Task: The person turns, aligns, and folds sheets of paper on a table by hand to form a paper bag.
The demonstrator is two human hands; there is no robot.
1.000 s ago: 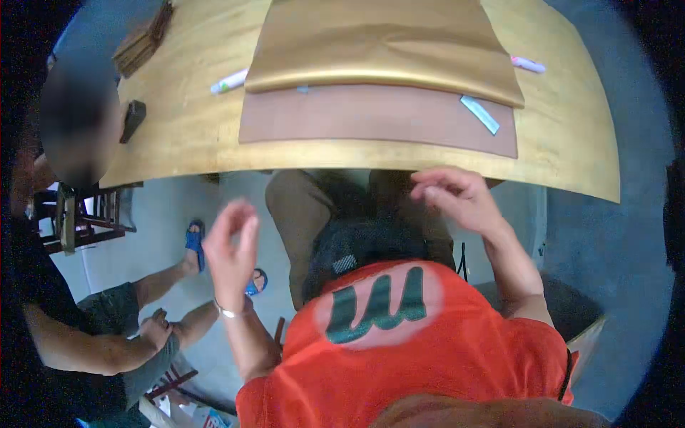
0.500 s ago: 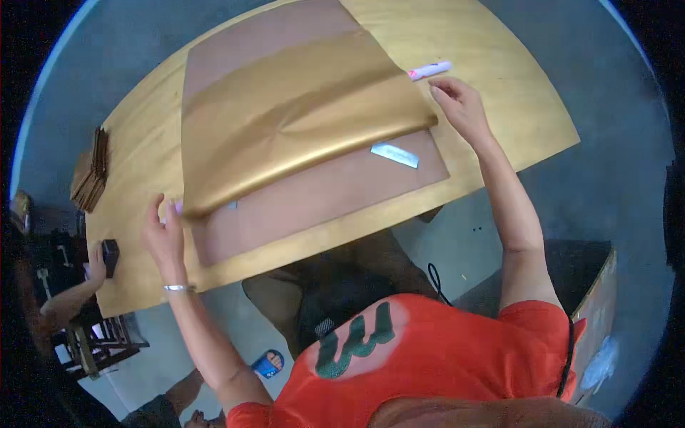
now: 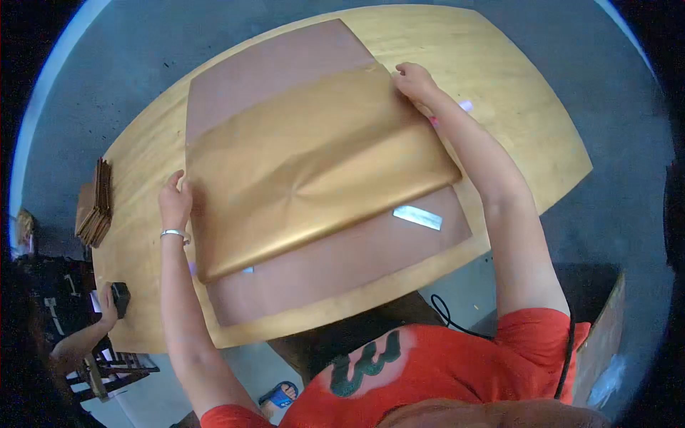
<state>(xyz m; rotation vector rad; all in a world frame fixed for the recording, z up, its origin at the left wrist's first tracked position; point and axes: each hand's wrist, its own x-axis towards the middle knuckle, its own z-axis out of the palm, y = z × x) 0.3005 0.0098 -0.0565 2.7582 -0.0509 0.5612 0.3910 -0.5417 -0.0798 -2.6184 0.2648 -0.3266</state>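
Note:
A creased gold sheet lies over a mauve-brown sheet on the table; its near edge looks rounded. My left hand, with a band on the wrist, is beside the gold sheet's left edge, fingers a little apart. Near the upper right edge is my right hand, its fingers loosely bent with nothing visible in them. Whether either hand touches the sheet I cannot tell. A shiny silver strip rests on the mauve-brown sheet by the near edge. Partly behind my right forearm lies a pale lilac marker.
The curved yellowish wooden table carries a stack of brown folded pieces at the left. Another person's hand touches a dark block at the table's left end. An open box stands at the lower right.
Both hands have moved farther up along the sides of the gold sheet. The view has shifted, so the table and sheets appear lower. The gold sheet still covers the middle.

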